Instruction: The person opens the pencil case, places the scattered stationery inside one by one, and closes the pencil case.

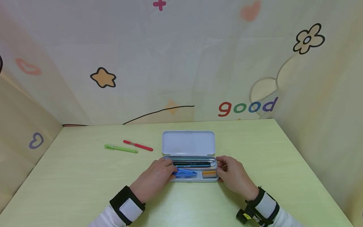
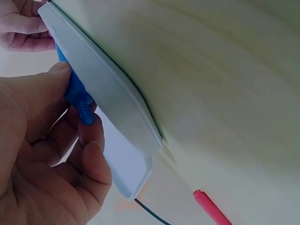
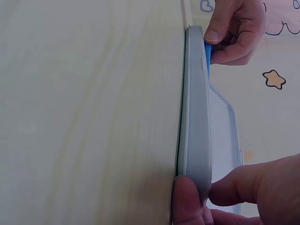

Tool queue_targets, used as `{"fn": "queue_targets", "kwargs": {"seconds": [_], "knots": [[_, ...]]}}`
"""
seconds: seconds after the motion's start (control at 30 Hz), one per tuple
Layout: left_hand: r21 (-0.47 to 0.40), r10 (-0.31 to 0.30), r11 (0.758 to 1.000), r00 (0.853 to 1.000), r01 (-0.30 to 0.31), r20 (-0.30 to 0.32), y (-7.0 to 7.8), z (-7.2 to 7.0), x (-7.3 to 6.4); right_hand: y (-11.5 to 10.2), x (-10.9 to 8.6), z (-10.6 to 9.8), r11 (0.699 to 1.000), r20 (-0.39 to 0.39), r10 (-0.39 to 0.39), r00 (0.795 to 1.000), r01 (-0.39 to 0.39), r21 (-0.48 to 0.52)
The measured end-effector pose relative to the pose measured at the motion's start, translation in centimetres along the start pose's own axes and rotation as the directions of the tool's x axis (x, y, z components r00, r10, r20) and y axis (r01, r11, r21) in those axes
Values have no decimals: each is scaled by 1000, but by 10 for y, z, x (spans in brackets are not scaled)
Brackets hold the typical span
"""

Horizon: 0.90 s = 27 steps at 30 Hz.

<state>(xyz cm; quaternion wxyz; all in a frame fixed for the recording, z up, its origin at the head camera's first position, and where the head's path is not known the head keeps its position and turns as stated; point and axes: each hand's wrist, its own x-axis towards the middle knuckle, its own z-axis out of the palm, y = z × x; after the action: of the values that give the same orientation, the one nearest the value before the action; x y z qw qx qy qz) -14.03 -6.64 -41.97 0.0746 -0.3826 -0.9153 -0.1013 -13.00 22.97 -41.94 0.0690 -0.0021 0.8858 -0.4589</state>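
A light grey-blue pencil case [image 1: 195, 180] lies open on the table, its lid [image 1: 188, 142] tipped back. Pencils [image 1: 193, 162] fill its rear compartment, and an orange-yellow eraser [image 1: 209, 174] sits at the front right. My left hand [image 1: 156, 176] pinches a blue drawing compass [image 1: 185, 173] by its ridged handle end, over the case's front left part. In the left wrist view, thumb and fingers close on the compass [image 2: 77, 89]. My right hand [image 1: 235, 174] holds the right end of the case. The right wrist view shows its fingers [image 3: 187, 199] around that end.
A green pen [image 1: 121, 148] and a red pen [image 1: 138, 145] lie on the table [image 1: 71, 176] behind and left of the case. A printed curtain [image 1: 147, 63] hangs along the table's back and sides.
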Motion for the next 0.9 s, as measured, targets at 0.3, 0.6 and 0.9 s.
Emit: {"fn": "queue_targets", "kwargs": {"seconds": [0.3,0.6,0.9], "knots": [[-10,-26,1000,999,26,30,3,2,3,0,0,0,1000,1,-1,1000,1,-11],[-33,-39,999,999,40,24,4,2,3,-1,0,0,1000,6,3,1000,-3,-16],[-60,-47,997,998,50,41,5,1,5,0,-1,-1,1000,6,13,1000,-13,-14]]}}
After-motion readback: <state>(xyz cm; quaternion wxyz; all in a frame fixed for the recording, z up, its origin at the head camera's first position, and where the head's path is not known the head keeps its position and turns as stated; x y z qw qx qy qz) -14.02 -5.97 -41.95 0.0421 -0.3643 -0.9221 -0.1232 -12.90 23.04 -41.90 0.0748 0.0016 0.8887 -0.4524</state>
